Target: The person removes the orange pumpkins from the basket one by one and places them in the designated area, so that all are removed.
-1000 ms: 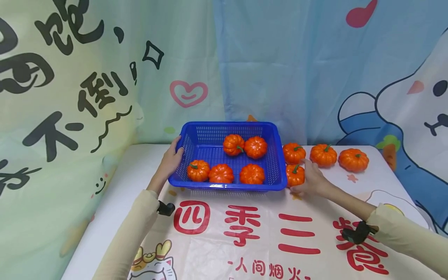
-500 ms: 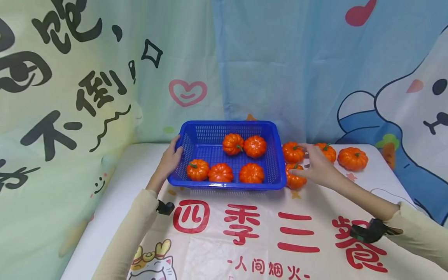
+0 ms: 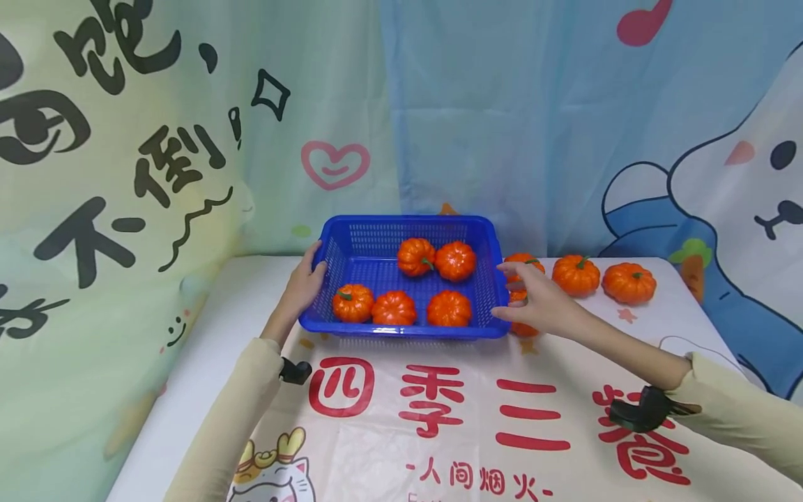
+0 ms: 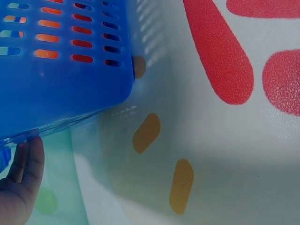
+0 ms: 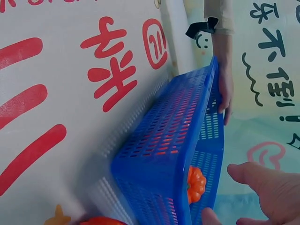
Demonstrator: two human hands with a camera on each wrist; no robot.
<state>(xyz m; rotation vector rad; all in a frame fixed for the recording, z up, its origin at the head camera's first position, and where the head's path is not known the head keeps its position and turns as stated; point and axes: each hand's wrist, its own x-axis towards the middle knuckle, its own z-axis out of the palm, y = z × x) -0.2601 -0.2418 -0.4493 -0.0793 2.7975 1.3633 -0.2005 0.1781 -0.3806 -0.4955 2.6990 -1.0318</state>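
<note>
A blue plastic basket [image 3: 376, 275] holds several small orange pumpkins, one of them a pumpkin [image 3: 449, 308] at its front right. At the basket's left side my left hand [image 3: 305, 284] grips the rim; in the left wrist view its fingers [image 4: 33, 164] press up under the edge. My right hand [image 3: 544, 301] hovers by the right rim, fingers spread and holding nothing. In the right wrist view the right thumb [image 5: 243, 173] stands out beside the basket. Behind this hand, two pumpkins on the table are partly hidden, including a front pumpkin [image 3: 523, 329].
Two more pumpkins lie to the right on the table: a nearer one [image 3: 576, 276] and a farther one [image 3: 629, 284]. A printed cloth [image 3: 370, 446] with red characters covers the table's front. A patterned curtain [image 3: 464, 125] hangs directly behind the table.
My right hand let go of the front pumpkin beside the basket, rose off it and moved left to the basket's right rim. The left hand has stayed on the left rim.
</note>
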